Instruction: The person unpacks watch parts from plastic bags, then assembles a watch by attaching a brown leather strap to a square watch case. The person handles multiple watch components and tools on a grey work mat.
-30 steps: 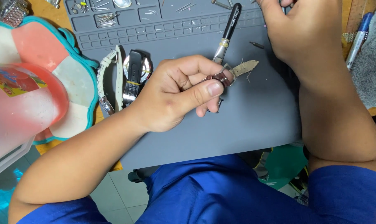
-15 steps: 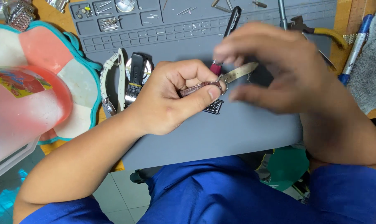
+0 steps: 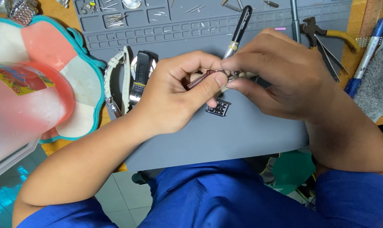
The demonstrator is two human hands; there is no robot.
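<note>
Right hand [image 3: 280,80] has closed in from 3 o'clock onto the watch strap [image 3: 200,79]. Left hand [image 3: 179,95]: grip clenched on strap; right grip pinches its end. Black-handled tool [image 3: 239,31] at 12 o'clock, on grey mat [image 3: 225,135].

Both hands meet over the work mat [image 3: 208,139], left hand [image 3: 174,95] beside right hand [image 3: 280,76], watch strap [image 3: 198,79] pinched between them. Under them lies a watch case [image 3: 218,108]. Left of them, two watches [image 3: 130,80]; right, pliers [image 3: 322,33]; behind, a screwdriver [image 3: 240,28].
</note>
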